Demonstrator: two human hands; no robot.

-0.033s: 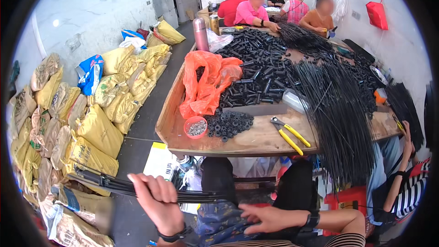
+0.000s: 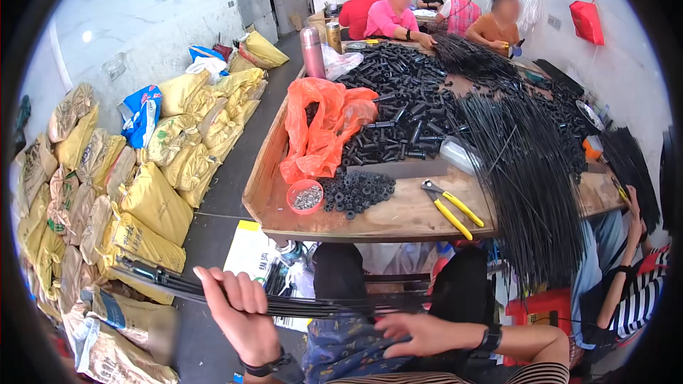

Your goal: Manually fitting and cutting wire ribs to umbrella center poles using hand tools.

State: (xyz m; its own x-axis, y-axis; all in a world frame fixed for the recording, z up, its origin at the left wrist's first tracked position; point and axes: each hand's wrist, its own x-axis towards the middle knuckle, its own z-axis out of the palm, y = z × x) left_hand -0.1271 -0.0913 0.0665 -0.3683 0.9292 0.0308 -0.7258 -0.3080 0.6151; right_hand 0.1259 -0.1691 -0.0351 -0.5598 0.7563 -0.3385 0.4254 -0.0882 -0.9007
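Rods [image 2: 313,306], thin and black, run in a bundle across the lower part of the view, below the near edge of the counter [image 2: 398,222]. The left hand [image 2: 242,309] has its fingers [image 2: 238,291] clenched round the bundle near its middle, and the ends on that side stick out toward the yellow sacks [image 2: 153,203] stacked along the floor. The right hand [image 2: 420,333] lies on the other end of the bundle over the person's lap, fingers spread and resting on the rods; whether they truly grip cannot be told.

On the counter, close to its near edge, lie yellow-handled pliers [image 2: 454,210], and just left of them a small heap of black rings [image 2: 356,190] beside a red bowl [image 2: 306,197] of small metal pieces. Behind the bowl sits a crumpled orange plastic bag [image 2: 324,124], touching a large pile of short black tubes [image 2: 402,103] that fills the middle of the counter. A thick sheaf of long black rods [image 2: 530,192] hangs over the near right corner. At the far end stands a pink flask [image 2: 312,52], and several people sit there. A person in a striped sleeve [image 2: 637,306] sits at the right edge.
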